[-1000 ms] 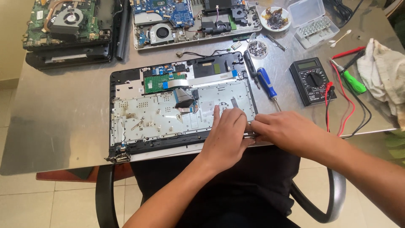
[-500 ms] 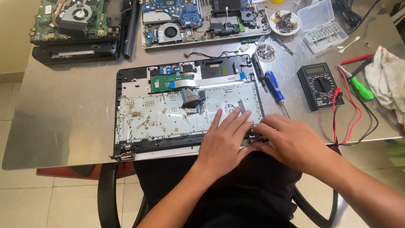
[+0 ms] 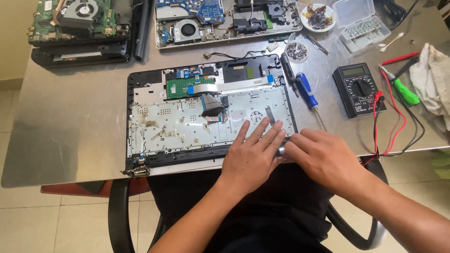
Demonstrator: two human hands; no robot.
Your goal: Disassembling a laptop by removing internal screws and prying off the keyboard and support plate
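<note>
You are working at the near right corner of an opened laptop base [image 3: 187, 117] lying on the steel bench [image 3: 70, 117].
The base's long axis is running left to right across the bench, directly ahead of you. Your left hand [image 3: 253, 157] is pressing flat, fingers spread, on its metal plate; your right hand [image 3: 328, 157] is lying loosely curled, touching a small silvery hinge piece [image 3: 281, 150] between both hands, and is closer to it.

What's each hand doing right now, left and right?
Left hand: open, fingers flat on the laptop base, holding nothing.
Right hand: fingers curled at the base's near right corner; grip cannot be told.
</note>
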